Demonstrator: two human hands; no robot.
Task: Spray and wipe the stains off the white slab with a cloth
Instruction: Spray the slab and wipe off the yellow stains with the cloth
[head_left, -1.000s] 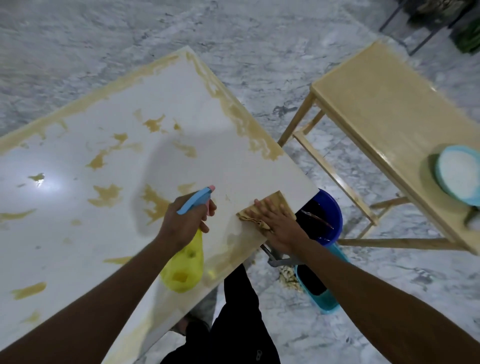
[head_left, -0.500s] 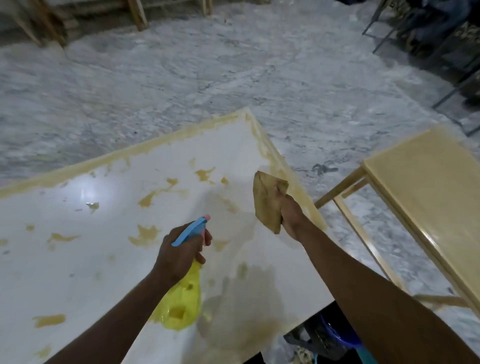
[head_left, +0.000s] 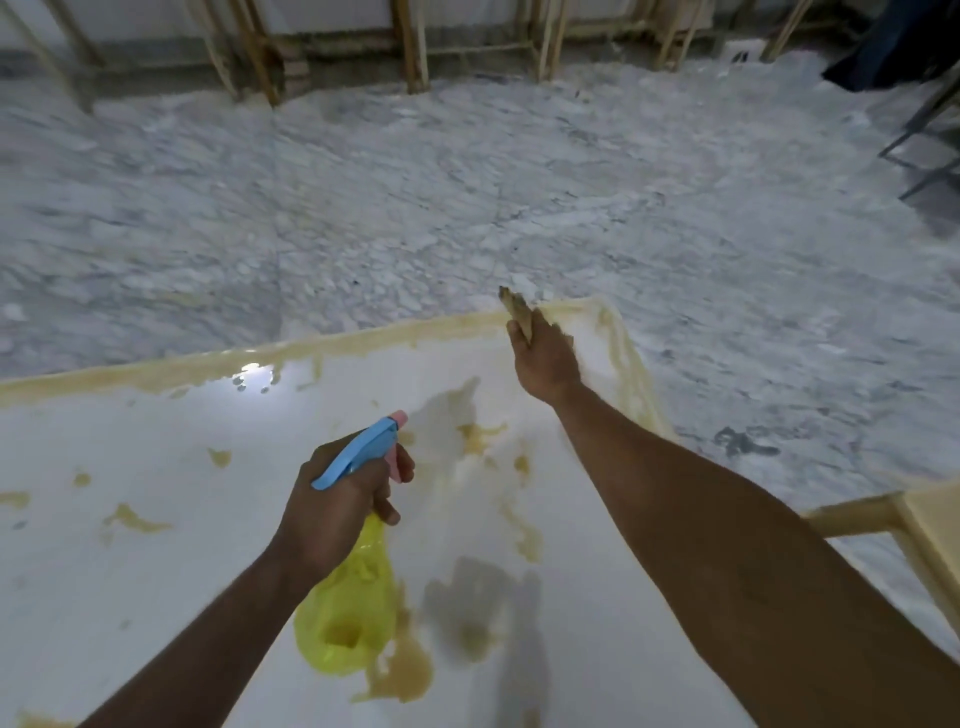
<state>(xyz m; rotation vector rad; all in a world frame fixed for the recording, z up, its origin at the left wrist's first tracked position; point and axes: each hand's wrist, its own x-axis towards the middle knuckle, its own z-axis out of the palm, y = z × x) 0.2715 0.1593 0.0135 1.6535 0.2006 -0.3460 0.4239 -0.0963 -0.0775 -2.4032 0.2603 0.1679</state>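
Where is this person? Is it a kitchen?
Probably not a kitchen; it looks like a workshop or work room. There is a marble floor, bare wooden frames along the wall, and a big stained white slab being cleaned.

- A glossy, smooth white slab (head_left: 156, 545) is seen.
- A translucent yellow plastic spray bottle (head_left: 348, 618) is seen.
- Veined marble floor (head_left: 467, 208) is shown.
- Pale wood forms the table (head_left: 930, 525).
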